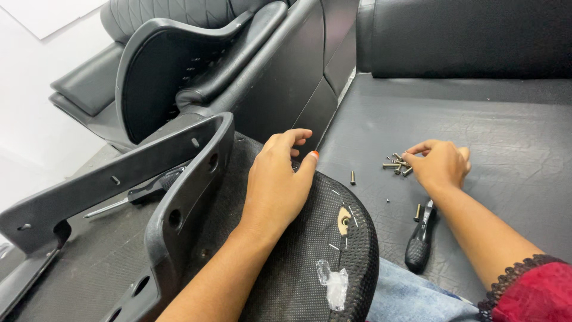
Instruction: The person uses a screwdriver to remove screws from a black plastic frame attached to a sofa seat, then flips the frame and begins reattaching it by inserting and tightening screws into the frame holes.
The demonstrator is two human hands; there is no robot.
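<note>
While the left hand (275, 182) rests spread on the seat base (298, 262), the right hand (440, 164) pinches one bolt (398, 164) (best lifted singly).

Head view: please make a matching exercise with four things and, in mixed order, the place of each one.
Things:
1. left hand
2. right hand
3. black-handled screwdriver
4. single bolt

Places:
A. lying alone between the two hands
B. at the small pile of bolts
C. resting on the black mesh seat base
D. lying beside the right forearm

Pairs: 1-C, 2-B, 3-D, 4-A
</note>
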